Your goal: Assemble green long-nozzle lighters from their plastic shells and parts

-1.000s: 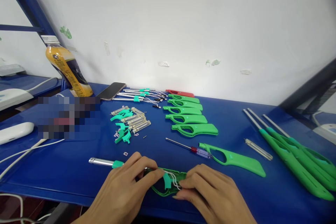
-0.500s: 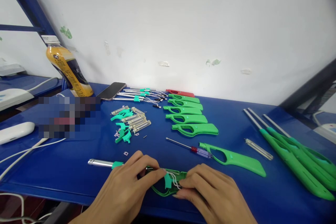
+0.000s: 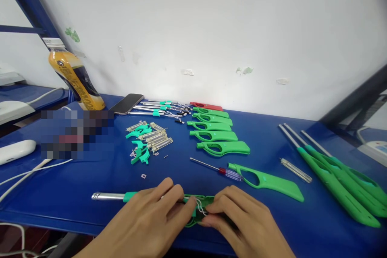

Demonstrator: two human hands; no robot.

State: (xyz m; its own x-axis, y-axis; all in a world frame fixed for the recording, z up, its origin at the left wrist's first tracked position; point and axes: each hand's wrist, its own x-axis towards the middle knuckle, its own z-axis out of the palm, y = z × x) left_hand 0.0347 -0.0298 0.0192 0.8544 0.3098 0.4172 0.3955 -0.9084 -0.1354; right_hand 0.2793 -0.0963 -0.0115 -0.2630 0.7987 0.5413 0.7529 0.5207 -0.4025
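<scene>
Leftmost I see the metal tube (image 3: pixel 107 196) running under the left hand (image 3: pixel 152 215); its fingers curl, on what I cannot tell. Between hands, white wires (image 3: pixel 200 205) lie in the green shell (image 3: pixel 209 200), seemingly pinched by the right hand (image 3: pixel 242 215). Seating wires, I judge; next calls for gentle tucking.

Holding an open green case (image 3: pixel 207 200) at the near edge of a blue table (image 3: pixel 178 173), covering its front with the left hand (image 3: pixel 160 213), gripping its other end with the right hand (image 3: pixel 243 217), resting fingertips against white wires (image 3: pixel 200 205). Pointing a metal tube (image 3: pixel 107 196) leftward, past the left hand. Facing a screwdriver (image 3: pixel 222 171) beside a green shell (image 3: pixel 273 183), a row of shells (image 3: pixel 225 148), wired rods (image 3: pixel 151 113), and teal triggers (image 3: pixel 140 155) heaped with clear tanks (image 3: pixel 159 143). Seeing lighters (image 3: pixel 335 187) at right, a phone (image 3: pixel 129 102) and bottle (image 3: pixel 74 74) at far left.
</scene>
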